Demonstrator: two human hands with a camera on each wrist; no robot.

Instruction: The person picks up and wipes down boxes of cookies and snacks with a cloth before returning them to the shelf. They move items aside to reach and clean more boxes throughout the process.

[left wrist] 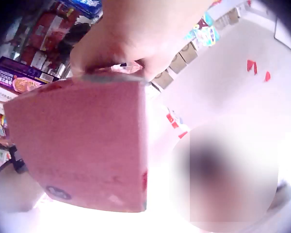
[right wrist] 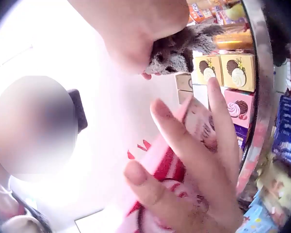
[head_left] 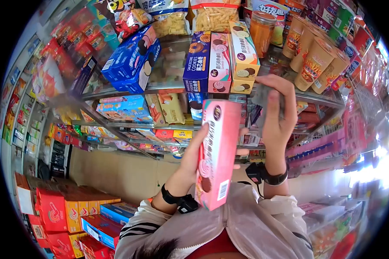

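My left hand (head_left: pixel 190 155) grips a long pink cookie box (head_left: pixel 220 151), tilted upright in front of my chest. In the left wrist view the pink box covers much of the picture below the hand (left wrist: pixel 131 31). Spread fingers of that hand lie across the box in the right wrist view. My right hand (head_left: pixel 283 105) is raised at the shelf edge, beside a yellow cookie box (head_left: pixel 243 56). It holds a fuzzy grey cloth (right wrist: pixel 177 56), partly hidden by the palm. A pink box (head_left: pixel 219 62) and a purple cookie box (head_left: pixel 197 62) stand left of the yellow one.
Blue biscuit boxes (head_left: pixel 132 62) sit left on the glass shelf, with snack bags (head_left: pixel 168 19) behind. Paper snack cups (head_left: pixel 315 62) and an orange jar (head_left: pixel 260 32) stand right. Lower shelves hold more packets. Red and blue cartons (head_left: pixel 97 231) are stacked at lower left.
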